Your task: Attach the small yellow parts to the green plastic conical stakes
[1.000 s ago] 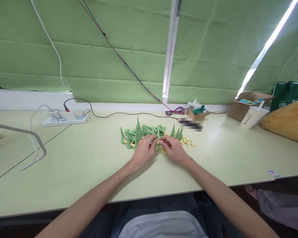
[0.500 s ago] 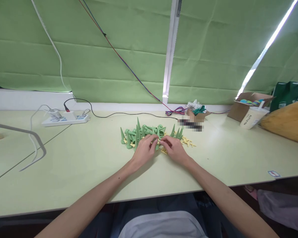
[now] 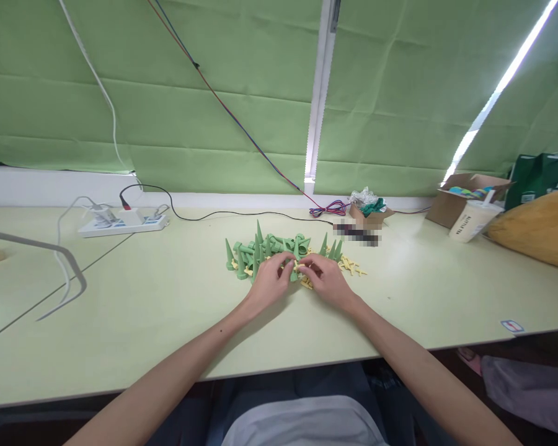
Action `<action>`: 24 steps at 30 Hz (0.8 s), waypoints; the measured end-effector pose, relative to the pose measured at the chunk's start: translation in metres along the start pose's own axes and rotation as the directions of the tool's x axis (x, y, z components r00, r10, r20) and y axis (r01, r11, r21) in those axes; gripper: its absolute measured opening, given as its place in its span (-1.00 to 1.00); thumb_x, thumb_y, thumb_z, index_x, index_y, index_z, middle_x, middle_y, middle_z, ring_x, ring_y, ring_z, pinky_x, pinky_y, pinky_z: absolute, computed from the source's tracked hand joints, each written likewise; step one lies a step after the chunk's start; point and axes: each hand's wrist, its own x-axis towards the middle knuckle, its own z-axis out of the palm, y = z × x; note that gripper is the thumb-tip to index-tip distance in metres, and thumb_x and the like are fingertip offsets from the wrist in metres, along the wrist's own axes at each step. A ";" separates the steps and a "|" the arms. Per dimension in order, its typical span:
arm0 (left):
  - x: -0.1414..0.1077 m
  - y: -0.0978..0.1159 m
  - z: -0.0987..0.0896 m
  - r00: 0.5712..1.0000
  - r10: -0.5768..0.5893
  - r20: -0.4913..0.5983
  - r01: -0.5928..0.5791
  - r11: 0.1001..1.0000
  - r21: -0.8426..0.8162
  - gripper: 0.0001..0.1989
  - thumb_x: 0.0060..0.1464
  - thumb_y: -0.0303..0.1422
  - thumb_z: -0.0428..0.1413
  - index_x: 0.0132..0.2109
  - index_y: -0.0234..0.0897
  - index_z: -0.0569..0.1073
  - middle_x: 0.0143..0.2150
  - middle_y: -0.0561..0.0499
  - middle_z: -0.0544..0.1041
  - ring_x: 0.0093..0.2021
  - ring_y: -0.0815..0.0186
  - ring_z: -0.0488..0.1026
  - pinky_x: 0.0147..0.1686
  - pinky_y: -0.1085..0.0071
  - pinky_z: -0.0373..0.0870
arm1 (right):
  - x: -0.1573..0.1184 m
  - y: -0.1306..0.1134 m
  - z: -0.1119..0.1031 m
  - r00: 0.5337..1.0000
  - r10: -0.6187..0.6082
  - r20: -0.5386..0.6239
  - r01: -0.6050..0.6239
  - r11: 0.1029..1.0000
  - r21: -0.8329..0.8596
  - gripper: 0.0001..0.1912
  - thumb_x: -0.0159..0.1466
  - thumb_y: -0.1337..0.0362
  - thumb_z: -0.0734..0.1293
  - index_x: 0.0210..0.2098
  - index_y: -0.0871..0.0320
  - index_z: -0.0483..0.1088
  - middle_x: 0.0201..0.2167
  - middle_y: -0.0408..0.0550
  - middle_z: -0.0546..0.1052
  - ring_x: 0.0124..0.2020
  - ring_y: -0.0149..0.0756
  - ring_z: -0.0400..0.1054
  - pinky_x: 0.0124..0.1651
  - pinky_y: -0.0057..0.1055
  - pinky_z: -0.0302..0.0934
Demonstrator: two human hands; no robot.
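Note:
My left hand (image 3: pixel 272 277) is closed, its thumb and fingers around a green plastic spike (image 3: pixel 294 276) whose lower part shows between the hands. Facing it, my right hand (image 3: pixel 326 279) pinches a small yellow plastic piece (image 3: pixel 298 266) against that spike; the fingers partly hide both parts. Behind the hands lies a heap of green cone-shaped spikes (image 3: pixel 247 253), some standing point up and others on their sides. Loose yellow pieces (image 3: pixel 351 265) are scattered at the heap's right end, and a few lie under my right hand.
The pale table (image 3: pixel 134 322) carries a white power strip (image 3: pixel 125 226) at the back left. A small open box (image 3: pixel 372 217) stands behind the heap. At the right are a cardboard box (image 3: pixel 444 207), a drink cup (image 3: pixel 474 220) and a yellow bag (image 3: pixel 539 229). A grey curved bar (image 3: pixel 69 260) juts in at left.
Both hands stay in nearly the same place. The right fingers have shifted slightly at the yellow piece, and a little more of it shows now.

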 end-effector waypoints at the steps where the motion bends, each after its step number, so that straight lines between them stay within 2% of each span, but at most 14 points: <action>1: 0.000 0.000 0.000 1.000 0.005 -0.003 -0.005 1.000 0.004 -0.76 0.26 -0.30 -0.09 -0.13 -0.22 0.46 -0.24 0.04 0.54 -0.40 0.36 0.40 -0.36 0.44 0.35 | 0.000 0.000 0.000 1.000 0.001 0.000 -0.001 1.000 0.003 -0.86 0.34 0.25 0.25 -0.27 0.15 0.42 -0.42 -0.09 0.48 -0.48 -0.36 0.28 -0.37 -0.43 0.15; 7: -0.001 0.000 0.000 0.996 0.075 -0.038 -0.074 0.997 0.035 -0.76 0.26 -0.32 -0.08 -0.12 -0.23 0.47 -0.20 0.00 0.54 -0.28 0.31 0.45 -0.31 0.42 0.38 | 0.000 0.000 0.001 0.999 0.040 0.010 -0.040 0.999 0.017 -0.83 0.35 0.21 0.24 -0.31 0.15 0.40 -0.50 -0.14 0.45 -0.52 -0.38 0.26 -0.40 -0.44 0.13; 14: -0.002 -0.002 0.002 0.992 0.114 -0.047 -0.112 0.992 0.053 -0.76 0.26 -0.35 -0.08 -0.10 -0.23 0.47 -0.18 -0.02 0.53 -0.32 0.33 0.45 -0.28 0.40 0.40 | 0.001 -0.002 0.000 0.998 0.064 0.021 -0.064 0.998 0.022 -0.78 0.36 0.18 0.23 -0.36 0.15 0.36 -0.55 -0.19 0.38 -0.54 -0.41 0.19 -0.42 -0.46 0.07; 24: -0.003 -0.004 0.003 0.993 0.114 -0.039 -0.112 0.992 0.062 -0.75 0.25 -0.36 -0.08 -0.09 -0.23 0.47 -0.17 -0.04 0.53 -0.31 0.31 0.45 -0.28 0.39 0.40 | 0.001 0.001 0.001 0.997 0.067 0.028 -0.066 0.997 -0.030 -0.66 0.39 0.14 0.18 -0.47 0.14 0.26 -0.61 -0.22 0.28 -0.58 -0.43 0.10 -0.45 -0.46 0.01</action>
